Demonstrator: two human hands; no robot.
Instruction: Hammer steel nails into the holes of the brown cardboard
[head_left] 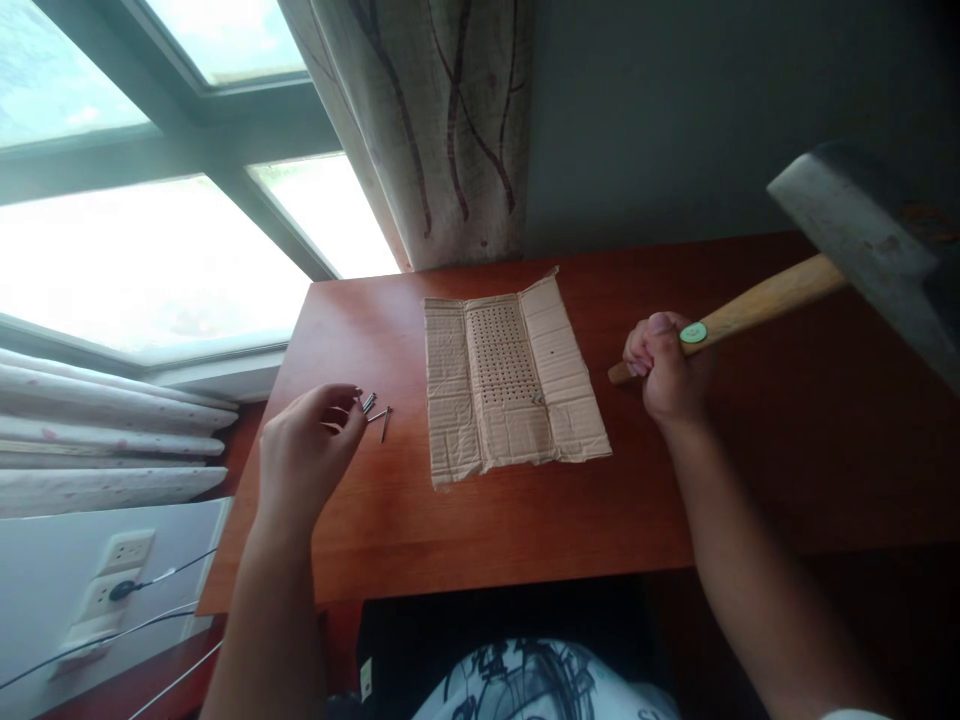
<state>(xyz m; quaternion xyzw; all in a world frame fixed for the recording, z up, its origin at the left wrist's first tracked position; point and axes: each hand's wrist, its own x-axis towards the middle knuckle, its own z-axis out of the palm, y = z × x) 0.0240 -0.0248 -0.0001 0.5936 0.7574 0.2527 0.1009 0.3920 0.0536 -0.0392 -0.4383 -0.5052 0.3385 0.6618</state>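
Observation:
My left hand (311, 445) hovers at the left part of the table, its thumb and fingers closed in a pinch on what looks like a thin metal nail (358, 394). Several loose nails (385, 424) lie on the wood beside those fingertips, partly hidden by them. My right hand (666, 368) is wrapped round the lower wooden handle of an axe (772, 295), held up over the table's right side. Its broad grey metal head runs past the right frame edge. Between my hands lies a creased piece of cardboard (510, 440) with rows of small holes in its middle panel.
The reddish-brown wooden table (525, 530) meets a dark wall (712, 130) at the back. A patterned curtain (465, 130) hangs behind the cardboard, and a bright window (150, 260) fills the left. Low on the left wall are sockets (112, 590) with a plug and cables.

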